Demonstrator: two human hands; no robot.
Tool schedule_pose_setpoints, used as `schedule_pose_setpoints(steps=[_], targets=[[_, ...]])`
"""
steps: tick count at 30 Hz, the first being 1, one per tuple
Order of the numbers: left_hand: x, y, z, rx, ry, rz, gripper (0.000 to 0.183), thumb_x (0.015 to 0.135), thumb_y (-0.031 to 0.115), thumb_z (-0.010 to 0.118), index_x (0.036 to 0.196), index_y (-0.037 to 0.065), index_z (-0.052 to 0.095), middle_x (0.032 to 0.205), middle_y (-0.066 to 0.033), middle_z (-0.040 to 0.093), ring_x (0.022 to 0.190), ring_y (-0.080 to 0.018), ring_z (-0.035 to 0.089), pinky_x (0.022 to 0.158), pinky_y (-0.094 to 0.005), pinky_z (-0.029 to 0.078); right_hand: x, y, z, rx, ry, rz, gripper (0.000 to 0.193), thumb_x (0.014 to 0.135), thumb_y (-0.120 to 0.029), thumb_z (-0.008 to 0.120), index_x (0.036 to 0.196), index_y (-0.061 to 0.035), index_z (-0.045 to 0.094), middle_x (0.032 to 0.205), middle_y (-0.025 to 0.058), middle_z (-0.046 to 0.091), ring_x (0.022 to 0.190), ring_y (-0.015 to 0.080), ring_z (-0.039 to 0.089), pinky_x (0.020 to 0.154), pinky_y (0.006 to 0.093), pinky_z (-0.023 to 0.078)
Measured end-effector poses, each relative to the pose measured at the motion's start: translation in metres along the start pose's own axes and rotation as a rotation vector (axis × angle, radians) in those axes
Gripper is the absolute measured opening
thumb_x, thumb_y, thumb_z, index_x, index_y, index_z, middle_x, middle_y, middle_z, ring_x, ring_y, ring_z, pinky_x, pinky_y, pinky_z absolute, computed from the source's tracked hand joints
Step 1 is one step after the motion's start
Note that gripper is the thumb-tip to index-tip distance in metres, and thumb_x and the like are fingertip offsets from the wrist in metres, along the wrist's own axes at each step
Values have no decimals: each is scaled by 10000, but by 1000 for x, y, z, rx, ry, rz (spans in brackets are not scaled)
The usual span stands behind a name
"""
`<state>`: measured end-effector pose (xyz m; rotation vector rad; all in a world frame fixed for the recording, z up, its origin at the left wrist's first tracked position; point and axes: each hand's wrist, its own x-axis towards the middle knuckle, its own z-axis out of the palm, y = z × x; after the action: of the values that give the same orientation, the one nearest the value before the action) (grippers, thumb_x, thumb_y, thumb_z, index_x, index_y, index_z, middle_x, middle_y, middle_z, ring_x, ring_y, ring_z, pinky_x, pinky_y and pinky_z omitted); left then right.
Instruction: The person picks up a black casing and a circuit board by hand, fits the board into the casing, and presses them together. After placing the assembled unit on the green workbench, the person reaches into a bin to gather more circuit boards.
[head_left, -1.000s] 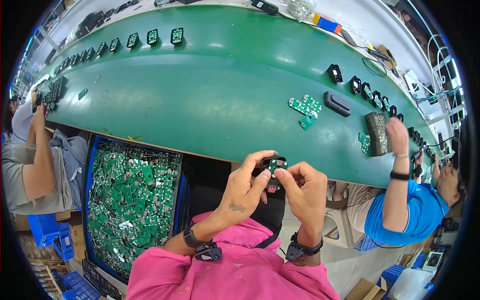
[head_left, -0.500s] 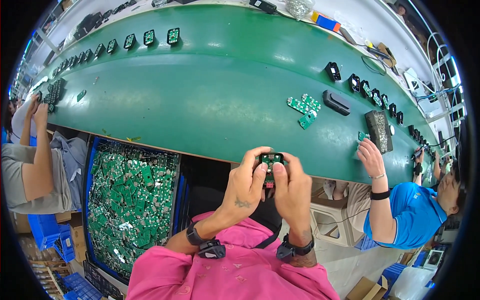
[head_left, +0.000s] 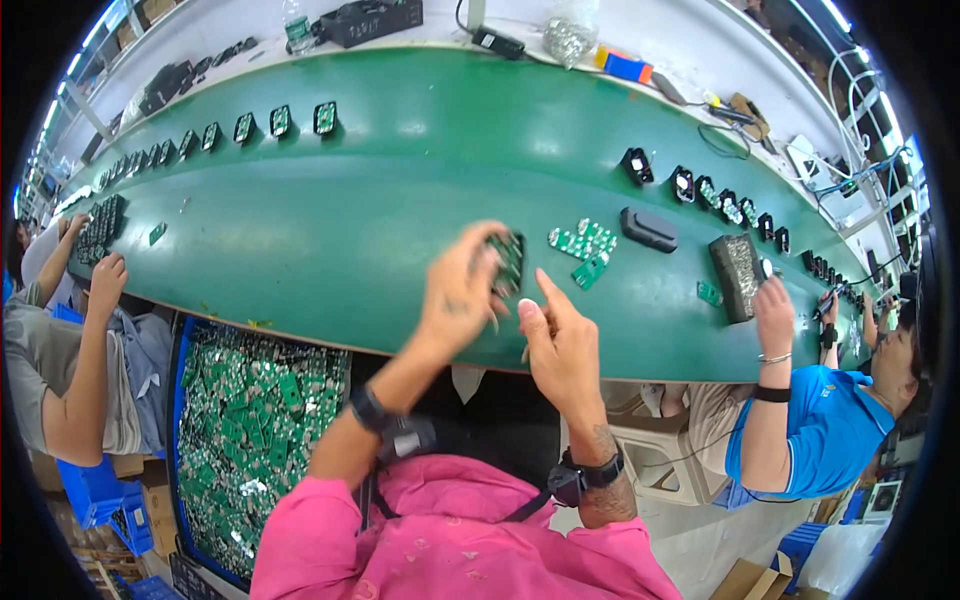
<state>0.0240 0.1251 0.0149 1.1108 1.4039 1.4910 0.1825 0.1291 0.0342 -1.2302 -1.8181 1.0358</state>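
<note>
My left hand is raised over the near part of the green belt and grips a small black housing with a green circuit board in it. My right hand hovers just below and to the right of that part, fingers spread, holding nothing. A little pile of green circuit boards lies on the belt just right of my hands, with a black oblong case beyond it.
A blue bin of several green boards sits at my lower left. Rows of black housings line the belt's far left and right. One person sits at left; another in blue reaches to a black tray.
Both hands held the part close to my chest before. Now my left hand has carried it up over the belt and my right hand has let go.
</note>
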Motion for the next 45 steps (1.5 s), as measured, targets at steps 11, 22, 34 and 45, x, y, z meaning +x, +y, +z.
schedule_pose_setpoints(steps=[11, 22, 34, 45], targets=[[255, -58, -157, 903, 488, 60, 338, 982, 199, 491, 1286, 74, 567, 1057, -241, 685, 997, -438, 647, 865, -537, 496, 200, 80, -117, -706, 314, -29, 457, 797, -339, 747, 1048, 39, 688, 930, 237, 702, 903, 395, 684, 810, 454, 536], [158, 3, -65, 405, 243, 148, 487, 1026, 351, 448, 1353, -4, 522, 1187, -167, 657, 953, -210, 687, 654, -324, 561, 269, 115, -140, -801, 145, 119, 443, 696, -369, 815, 749, 54, 694, 685, 168, 685, 590, 245, 650, 587, 389, 503], [-50, -17, 28, -544, 181, -198, 427, 1075, 405, 380, 1238, 27, 493, 1070, -101, 583, 886, -164, 629, 748, -343, 576, 39, 33, -52, -219, -177, -154, 395, 768, -188, 826, 1068, 16, 668, 671, 74, 570, 609, 182, 566, 582, 293, 472], [-89, 0, 10, -774, 95, -371, 518, 1059, 493, 351, 1304, 64, 509, 1121, -109, 625, 1005, -239, 662, 747, -334, 556, 41, 71, -53, -851, 103, -300, 416, 910, -317, 679, 1130, 31, 622, 977, 173, 598, 890, 349, 628, 744, 447, 522]])
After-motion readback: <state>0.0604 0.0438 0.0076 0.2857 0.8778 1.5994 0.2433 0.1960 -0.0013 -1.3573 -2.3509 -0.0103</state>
